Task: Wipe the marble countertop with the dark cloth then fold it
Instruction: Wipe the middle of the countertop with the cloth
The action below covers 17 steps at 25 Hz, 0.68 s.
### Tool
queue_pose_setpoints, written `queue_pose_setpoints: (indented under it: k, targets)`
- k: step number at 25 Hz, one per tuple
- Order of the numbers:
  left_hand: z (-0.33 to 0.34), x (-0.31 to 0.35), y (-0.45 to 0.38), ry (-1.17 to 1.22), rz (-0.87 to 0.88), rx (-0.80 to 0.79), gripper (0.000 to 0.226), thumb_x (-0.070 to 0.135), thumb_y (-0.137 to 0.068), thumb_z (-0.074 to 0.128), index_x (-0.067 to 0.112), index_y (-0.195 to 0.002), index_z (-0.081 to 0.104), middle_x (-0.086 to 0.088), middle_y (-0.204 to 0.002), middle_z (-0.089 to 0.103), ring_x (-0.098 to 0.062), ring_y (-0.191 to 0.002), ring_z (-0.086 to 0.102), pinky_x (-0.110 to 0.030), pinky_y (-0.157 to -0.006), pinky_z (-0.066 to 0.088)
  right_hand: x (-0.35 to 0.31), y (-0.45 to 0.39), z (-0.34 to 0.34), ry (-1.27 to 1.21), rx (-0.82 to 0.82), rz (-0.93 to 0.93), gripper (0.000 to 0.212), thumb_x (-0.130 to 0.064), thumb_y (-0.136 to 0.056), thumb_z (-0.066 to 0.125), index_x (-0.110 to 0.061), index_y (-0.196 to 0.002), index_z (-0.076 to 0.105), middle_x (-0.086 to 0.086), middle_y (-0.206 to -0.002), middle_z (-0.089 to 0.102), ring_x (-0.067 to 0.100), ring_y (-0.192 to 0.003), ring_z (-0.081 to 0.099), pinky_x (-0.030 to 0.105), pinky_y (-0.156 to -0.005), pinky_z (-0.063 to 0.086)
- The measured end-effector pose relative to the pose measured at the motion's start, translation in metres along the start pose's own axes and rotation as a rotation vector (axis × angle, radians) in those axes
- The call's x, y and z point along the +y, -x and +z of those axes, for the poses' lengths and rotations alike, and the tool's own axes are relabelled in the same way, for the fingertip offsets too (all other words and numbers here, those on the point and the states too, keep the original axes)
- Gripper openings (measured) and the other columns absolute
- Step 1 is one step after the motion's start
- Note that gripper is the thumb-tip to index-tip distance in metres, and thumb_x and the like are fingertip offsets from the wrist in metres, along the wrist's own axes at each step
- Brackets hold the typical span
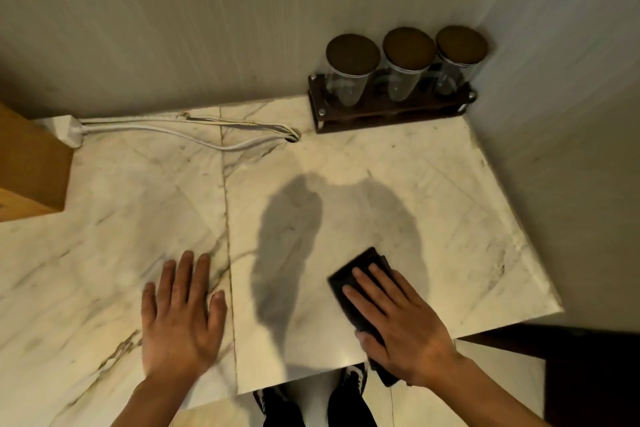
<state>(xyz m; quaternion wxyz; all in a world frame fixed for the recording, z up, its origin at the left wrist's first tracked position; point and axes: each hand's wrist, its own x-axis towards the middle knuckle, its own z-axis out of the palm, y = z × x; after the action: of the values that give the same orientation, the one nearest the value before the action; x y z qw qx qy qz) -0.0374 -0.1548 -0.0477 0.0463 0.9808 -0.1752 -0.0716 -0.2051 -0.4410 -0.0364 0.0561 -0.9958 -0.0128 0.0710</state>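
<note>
No readable text, labels, brands or numbers on any surface.

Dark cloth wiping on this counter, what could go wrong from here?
1. The cloth under the right hand already overhangs the counter's near edge; it could slip off.
2. A wide stroke toward the back could snag the cables.
3. Wiping into the corner might bump the jars in their rack.

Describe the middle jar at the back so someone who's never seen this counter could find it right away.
Start at the far right corner of the marble countertop, where the two walls meet. A dark wooden rack stands there holding three clear jars with brown lids. The middle jar is the one with a jar on each side.
</note>
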Motion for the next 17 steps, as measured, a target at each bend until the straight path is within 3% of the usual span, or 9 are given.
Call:
queue_pose_setpoints:
  k: [3, 10, 17]
  targets:
    - [0.0, 0.002, 0.001, 0.01, -0.009, 0.017, 0.064, 0.047, -0.093, 0.023, 0.02, -0.151, 0.025, -0.002, -0.159, 0.023, -0.025, -0.146, 0.016, -0.048, -0.117, 0.01, 0.016, -0.008, -0.005, 0.015, -0.015, -0.057, 0.064, -0.049, -0.09, 0.044, -0.026, -0.148, 0.027, 0.002, -0.156, 0.027, 0.025, -0.144, 0.02, 0.046, -0.11, 0.022]
    - [0.001, 0.004, -0.001, -0.013, -0.057, 0.013, 0.064, 0.046, -0.091, 0.026, 0.024, -0.151, 0.021, 0.002, -0.159, 0.019, -0.019, -0.147, 0.01, -0.044, -0.118, 0.006, 0.039, -0.087, -0.016, -0.03, 0.039, 0.058, 0.058, -0.047, -0.095, 0.036, -0.026, -0.149, 0.025, 0.002, -0.157, 0.023, 0.022, -0.146, 0.013, 0.046, -0.116, 0.018]
    - [-0.002, 0.004, -0.003, 0.01, -0.049, 0.019, 0.062, 0.047, -0.092, 0.026, 0.026, -0.15, 0.025, 0.003, -0.158, 0.024, -0.019, -0.146, 0.015, -0.043, -0.118, 0.007, 0.067, -0.182, -0.028, -0.076, 0.056, 0.338, 0.063, -0.053, -0.093, 0.021, -0.031, -0.15, 0.009, -0.002, -0.161, 0.007, 0.02, -0.147, 0.0, 0.045, -0.118, 0.004]
